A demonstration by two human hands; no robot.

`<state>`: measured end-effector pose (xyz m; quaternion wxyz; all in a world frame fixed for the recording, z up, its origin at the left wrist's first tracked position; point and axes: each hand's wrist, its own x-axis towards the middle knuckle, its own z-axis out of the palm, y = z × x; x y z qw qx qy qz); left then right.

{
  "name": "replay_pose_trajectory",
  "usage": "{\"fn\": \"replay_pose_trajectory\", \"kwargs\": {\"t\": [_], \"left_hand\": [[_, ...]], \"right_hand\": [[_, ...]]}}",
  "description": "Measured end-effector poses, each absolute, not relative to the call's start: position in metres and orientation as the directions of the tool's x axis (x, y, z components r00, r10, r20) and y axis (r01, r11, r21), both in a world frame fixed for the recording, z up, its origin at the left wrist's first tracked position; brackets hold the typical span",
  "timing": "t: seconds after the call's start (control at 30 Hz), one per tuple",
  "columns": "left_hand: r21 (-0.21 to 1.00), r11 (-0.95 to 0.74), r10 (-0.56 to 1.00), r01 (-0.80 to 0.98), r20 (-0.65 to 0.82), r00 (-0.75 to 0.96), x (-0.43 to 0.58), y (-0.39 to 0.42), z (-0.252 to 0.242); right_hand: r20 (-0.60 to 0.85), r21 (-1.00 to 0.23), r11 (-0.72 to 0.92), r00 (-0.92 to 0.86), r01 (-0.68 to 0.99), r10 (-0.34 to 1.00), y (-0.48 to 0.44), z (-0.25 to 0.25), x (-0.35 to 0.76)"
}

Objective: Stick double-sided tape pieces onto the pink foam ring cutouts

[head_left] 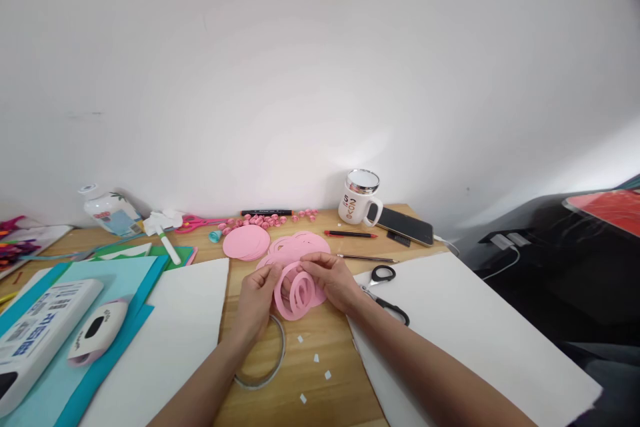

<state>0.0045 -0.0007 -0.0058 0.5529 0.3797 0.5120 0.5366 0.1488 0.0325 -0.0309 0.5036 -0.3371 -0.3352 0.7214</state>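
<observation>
- Short of the far edge of the table point(340, 347), left hand point(256, 297) and right hand point(334, 280) both pinch looped pink paper point(282, 303).
- Toward the near edge: tape roll point(257, 385), by the left wrist.
- Near the far right corner: mug point(355, 205).

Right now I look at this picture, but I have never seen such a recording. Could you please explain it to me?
There is no machine: one camera, worn on a person's head, looks forward and down. You see that person's own bare left hand and right hand, both pinching a curling piece of pink paper. On the wooden table lie flat pink circles and a grey ring, perhaps tape. Black-handled scissors rest beside the right hand; a white mug stands near the wall.
</observation>
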Motion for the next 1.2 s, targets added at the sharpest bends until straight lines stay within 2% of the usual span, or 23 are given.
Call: {"fn": "replay_pose_trajectory", "kwargs": {"t": [0.23,0.43,0.83,1.03,1.2], "left_hand": [[0.962,0.151,0.985,-0.226,-0.165,-0.045,0.0059,-0.0027,-0.0001],[0.978,0.135,0.988,-0.157,-0.145,-0.055,0.0032,-0.0013,-0.0041],[0.966,0.16,0.987,-0.201,-0.159,0.023,0.0059,-0.0037,-0.0004],[0.989,0.101,0.991,-0.111,-0.109,-0.075,0.0016,-0.0011,-0.004],[0.989,0.098,0.989,-0.111,-0.109,-0.103,0.0001,0.0011,-0.0067]], "right_hand": [[-0.12,-0.839,-0.247,-0.279,-0.485,0.953,0.0321,-0.0293,0.1498],[-0.143,-0.841,-0.252,-0.252,-0.479,0.957,0.0309,-0.0285,0.1492],[-0.114,-0.87,-0.206,-0.223,-0.448,0.968,0.0317,-0.0301,0.1483],[-0.109,-0.897,-0.176,-0.183,-0.406,0.977,0.0317,-0.0296,0.1489],[-0.136,-0.877,-0.211,-0.198,-0.432,0.971,0.0319,-0.0292,0.1491]]}}
